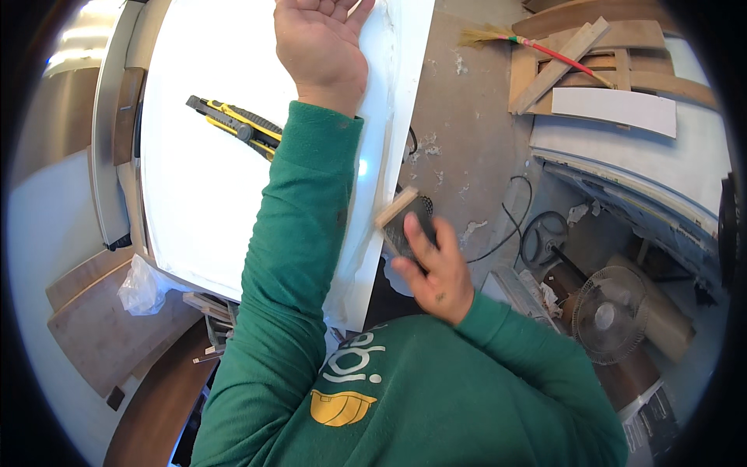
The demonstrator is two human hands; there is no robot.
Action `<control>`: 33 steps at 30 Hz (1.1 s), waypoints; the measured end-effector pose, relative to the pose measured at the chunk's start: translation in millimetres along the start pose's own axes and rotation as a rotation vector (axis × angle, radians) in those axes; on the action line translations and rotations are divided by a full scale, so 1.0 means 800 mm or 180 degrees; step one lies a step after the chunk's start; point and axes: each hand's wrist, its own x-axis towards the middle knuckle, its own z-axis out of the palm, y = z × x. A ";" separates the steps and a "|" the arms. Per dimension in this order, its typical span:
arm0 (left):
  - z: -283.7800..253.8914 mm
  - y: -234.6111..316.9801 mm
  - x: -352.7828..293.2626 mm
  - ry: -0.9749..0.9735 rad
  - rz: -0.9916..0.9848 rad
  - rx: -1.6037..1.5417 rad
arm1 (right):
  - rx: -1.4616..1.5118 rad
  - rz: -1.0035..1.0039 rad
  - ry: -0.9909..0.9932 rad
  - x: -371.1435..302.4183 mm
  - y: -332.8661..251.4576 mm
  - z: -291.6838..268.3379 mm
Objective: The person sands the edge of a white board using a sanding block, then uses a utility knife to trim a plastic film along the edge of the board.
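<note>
My right hand grips a sanding block, a piece of pale wood with a dark, abrasive-looking face, blurred a little. The block is beside the right edge of a large white panel. My left hand is over the far right part of the panel, palm up. Its fingers are cut off by the top edge; the palm shows nothing in it and the fingers seem apart. Left of my left forearm lies a yellow and black utility knife, partly hidden behind the sleeve.
A grass broom with a red handle lies on wooden pieces at far right. Nearer right stand a fan and a black cable. Debris litters the brown floor. A plastic bag is left of the panel.
</note>
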 end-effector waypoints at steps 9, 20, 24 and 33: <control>0.025 -0.002 -0.017 0.0139 0.0276 0.0485 | -0.0048 0.0055 0.0658 0.195 0.057 -0.025; 0.004 -0.008 -0.009 -0.0261 0.0392 0.0531 | 0.0957 -0.0263 0.0922 0.161 0.074 0.016; 0.027 -0.004 -0.017 -0.0010 0.0561 0.1173 | 0.1282 -0.0149 0.1075 0.208 0.084 0.007; 0.032 -0.005 -0.025 0.0128 0.0644 0.1451 | 0.1261 0.0083 0.1006 0.149 0.061 0.030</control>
